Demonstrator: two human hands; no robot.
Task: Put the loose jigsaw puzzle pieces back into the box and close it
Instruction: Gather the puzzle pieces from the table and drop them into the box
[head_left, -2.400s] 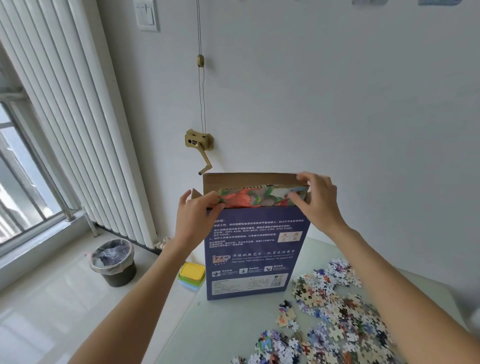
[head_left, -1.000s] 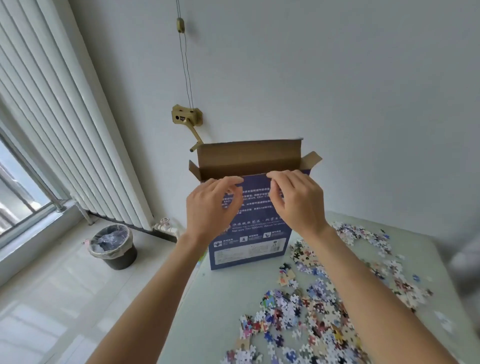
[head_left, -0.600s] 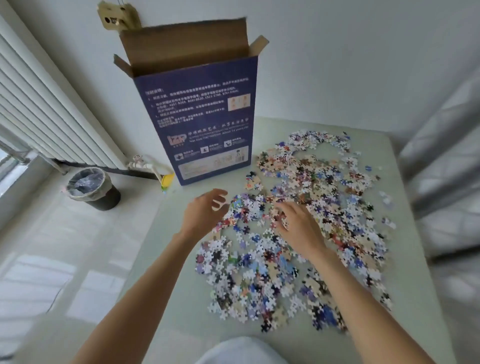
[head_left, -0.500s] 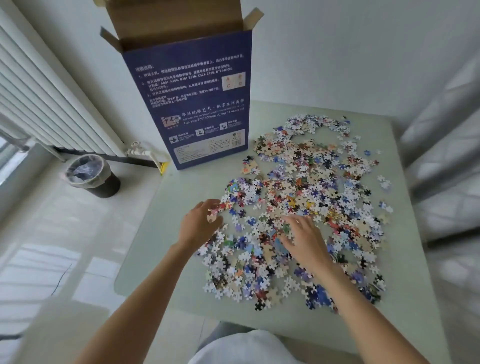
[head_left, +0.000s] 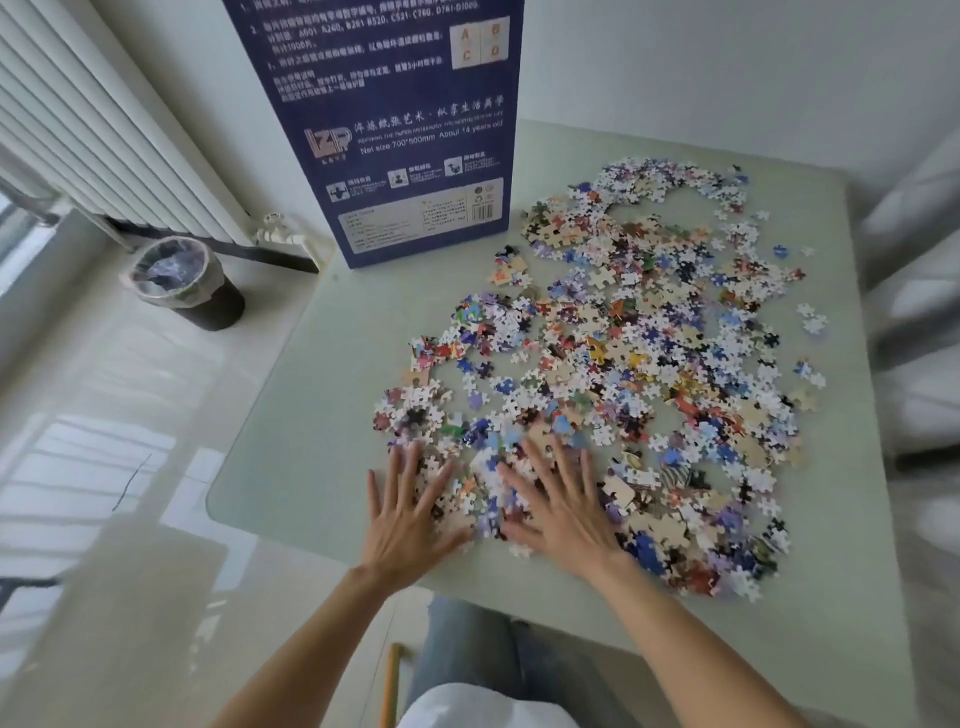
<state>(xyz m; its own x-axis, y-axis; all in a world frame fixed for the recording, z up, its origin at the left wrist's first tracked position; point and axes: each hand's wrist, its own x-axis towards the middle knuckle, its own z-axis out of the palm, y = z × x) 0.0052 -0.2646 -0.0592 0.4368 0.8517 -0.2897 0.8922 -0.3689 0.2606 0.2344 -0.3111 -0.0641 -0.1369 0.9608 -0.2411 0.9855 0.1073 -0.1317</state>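
Pale green worktop (head_left: 322, 415) beside a white wall, seen from above. Fingers (head_left: 402, 470) of the left hand (head_left: 402, 514) are straight and spread, lying flat on the near left fringe of the loose puzzle pieces (head_left: 623, 374); fingers (head_left: 543, 467) of the right hand (head_left: 563, 514) are likewise splayed and pressed onto the pieces just to the right. Neither hand pinches or holds anything.

Outward from the hands, the pieces lie scattered in a broad band running from the near edge to the far right of the worktop. The blue box (head_left: 400, 130) stands upright at the far left corner, well apart from both hands; its top is out of view.

Change: a couple of seconds ago both hands were at the open mouth of the box; half a second ago they were curled among the pieces nearer the middle. Now they lie flat at the near edge of the pile.

Meaning, as a judgement: work on the box mouth appears finished for now, and gathering is only starting. Flat palms suggest raking the pieces into a heap. Nearly all the pieces remain outside the box.

Beyond the worktop, a bin (head_left: 179, 283) stands on the floor by a white radiator (head_left: 93, 130) at far left.
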